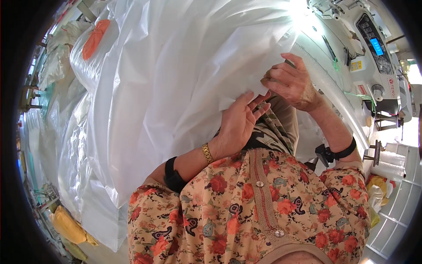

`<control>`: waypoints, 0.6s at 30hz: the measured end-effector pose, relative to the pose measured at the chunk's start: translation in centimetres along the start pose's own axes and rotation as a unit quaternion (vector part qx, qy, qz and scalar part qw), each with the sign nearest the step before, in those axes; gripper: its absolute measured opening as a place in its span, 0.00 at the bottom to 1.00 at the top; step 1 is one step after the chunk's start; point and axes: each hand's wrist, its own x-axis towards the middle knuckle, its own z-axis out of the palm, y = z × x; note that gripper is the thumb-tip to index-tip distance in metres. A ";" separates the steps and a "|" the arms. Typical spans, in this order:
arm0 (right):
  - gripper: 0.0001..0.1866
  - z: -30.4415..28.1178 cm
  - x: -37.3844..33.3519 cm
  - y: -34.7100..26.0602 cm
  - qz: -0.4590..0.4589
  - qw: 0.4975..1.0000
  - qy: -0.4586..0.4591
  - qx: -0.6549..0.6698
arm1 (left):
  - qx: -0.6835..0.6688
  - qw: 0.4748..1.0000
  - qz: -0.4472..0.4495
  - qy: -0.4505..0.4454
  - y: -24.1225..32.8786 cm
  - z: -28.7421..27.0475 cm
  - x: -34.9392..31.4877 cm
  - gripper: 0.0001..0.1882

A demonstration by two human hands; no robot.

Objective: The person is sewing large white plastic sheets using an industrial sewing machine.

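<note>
A large sheet of white translucent woven plastic (176, 75) spreads in folds in front of me and over my lap. Above my lap, my right hand (292, 83) is closed, its thumb and bent fingers pinching the near edge of the sheet. Just to the left and lower, my left hand (239, 119) touches that same edge, fingers stretched and apart, palm turned partly up. A small corner of the plastic shows between the two hands. Part of the left fingers' contact with the sheet is hidden.
A white sewing machine (376, 57) with a lit blue display stands at the upper right. On its table lies a slim dark tool (329, 47) near green thread. An orange patch (96, 39) shows on the plastic at upper left. A yellow-brown bundle (68, 224) lies lower left.
</note>
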 end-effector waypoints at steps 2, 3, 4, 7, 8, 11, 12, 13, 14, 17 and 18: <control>0.10 0.0 0.2 -0.1 -0.005 1.000 -0.010 -0.006 | 0.008 1.000 0.004 -0.004 0.3 0.3 -0.2 0.11; 0.10 0.0 0.3 -0.1 -0.006 1.000 -0.013 -0.005 | 0.003 1.000 -0.008 0.015 0.5 0.5 0.0 0.10; 0.10 -0.1 0.3 -0.1 -0.009 1.000 -0.020 -0.007 | -0.008 1.000 -0.012 0.017 0.6 0.7 0.1 0.09; 0.10 -0.2 0.3 0.0 -0.011 1.000 -0.010 -0.006 | 0.081 0.994 -0.038 0.063 1.0 1.2 0.5 0.08; 0.09 -0.3 0.2 0.1 0.000 1.000 0.001 -0.007 | 0.076 0.995 -0.031 0.052 1.1 1.2 0.7 0.08; 0.10 -0.6 -0.3 0.4 0.021 0.998 0.054 0.006 | 0.106 0.991 -0.033 0.075 1.7 0.9 0.7 0.10; 0.10 -0.5 -0.3 0.3 0.030 0.992 0.118 0.021 | 0.087 0.995 -0.035 0.037 2.1 0.8 0.8 0.10; 0.11 -0.5 -0.3 0.3 0.034 0.995 0.098 0.014 | 0.075 0.996 -0.046 0.021 2.3 0.7 0.8 0.11; 0.12 -0.3 -0.2 0.3 0.025 0.997 0.072 0.009 | 0.069 0.997 -0.039 -0.003 2.5 0.7 0.8 0.11; 0.14 0.2 0.5 0.1 0.009 0.999 0.051 -0.008 | 0.079 0.994 -0.071 0.018 2.8 0.8 0.7 0.13; 0.14 0.3 0.7 0.0 0.009 0.999 0.039 -0.026 | 0.080 0.993 -0.079 0.035 3.0 0.9 0.7 0.13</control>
